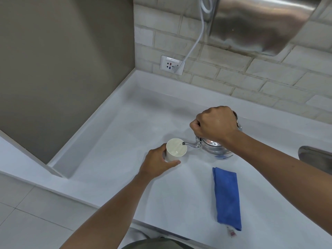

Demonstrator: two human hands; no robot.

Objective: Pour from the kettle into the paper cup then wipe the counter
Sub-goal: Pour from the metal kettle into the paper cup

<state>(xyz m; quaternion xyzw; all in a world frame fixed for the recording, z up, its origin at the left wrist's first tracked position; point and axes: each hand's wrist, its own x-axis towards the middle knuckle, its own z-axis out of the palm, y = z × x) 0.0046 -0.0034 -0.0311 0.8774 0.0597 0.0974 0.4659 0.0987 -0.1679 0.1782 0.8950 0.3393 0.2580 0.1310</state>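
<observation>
Right hand (214, 124): clenched around the handle of the kettle (213, 149), knuckles up, holding it tipped toward the left so the spout points down and left.
Left hand (158, 161): wrapped around the near side of the paper cup (175, 150), thumb along the lower front, steadying it on the tabletop (125, 133).
Kettle: shiny metal, small and round, lifted at a tilt just right of the cup; the tip of its spout (183, 143) sits over the cup's right rim.
Paper cup: white, upright, standing on the tabletop left of the kettle; pale liquid shows inside, with a thin stream running from the spout into it.
Cloth (226, 198): blue, folded into a long strip, lying flat on the tabletop nearer to me than the kettle and a little to the right, apart from both hands.
Tabletop: white, with a raised lip along the back and left side.
Wall: pale brick tiles behind; a white socket (172, 65) with a white cable (197, 38) plugged in, running up beside a metal hood (260, 24).
Right edge: part of a metal sink (316, 159) shows beside the right forearm.
</observation>
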